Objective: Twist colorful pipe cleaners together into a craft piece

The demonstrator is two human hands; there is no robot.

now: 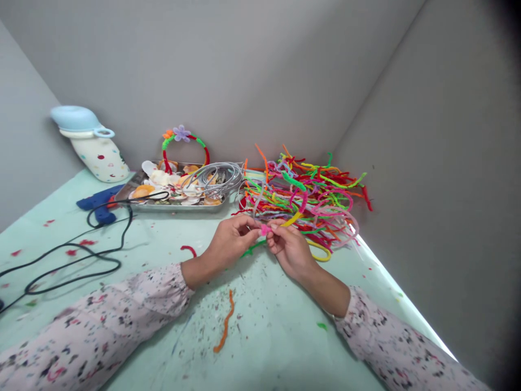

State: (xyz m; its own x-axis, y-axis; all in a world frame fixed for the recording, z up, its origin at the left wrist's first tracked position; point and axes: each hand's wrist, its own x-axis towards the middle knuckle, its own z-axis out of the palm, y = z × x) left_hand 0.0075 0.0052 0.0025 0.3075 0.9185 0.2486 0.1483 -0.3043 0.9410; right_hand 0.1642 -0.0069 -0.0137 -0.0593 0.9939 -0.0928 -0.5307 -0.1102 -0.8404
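Note:
Both hands meet over the middle of the table, thumbs and fingers pinched. Between their fingertips is a small bent pink pipe cleaner (pixel 265 230). My left hand (pixel 233 241) is closed on its left end, and my right hand (pixel 291 247) is closed on its right end. Just behind the right fingers rises a curved length of pipe cleaner (pixel 303 202) in green, magenta and yellow; whether the fingers touch it I cannot tell. A green pipe cleaner (pixel 253 248) shows below the hands, and a yellow loop (pixel 323 257) lies right of my right hand.
A heap of colourful pipe cleaners (pixel 277 203) lies behind the hands. Left of it, a metal tray (pixel 183 208) holds shells and a grey wire coil (pixel 222 176); a flower-topped hoop (pixel 207 152) stands there. Farther left are a blue glue gun (pixel 95 200), black cord (pixel 118 264) and bottle (pixel 97 152). An orange pipe cleaner (pixel 226 325) lies in front.

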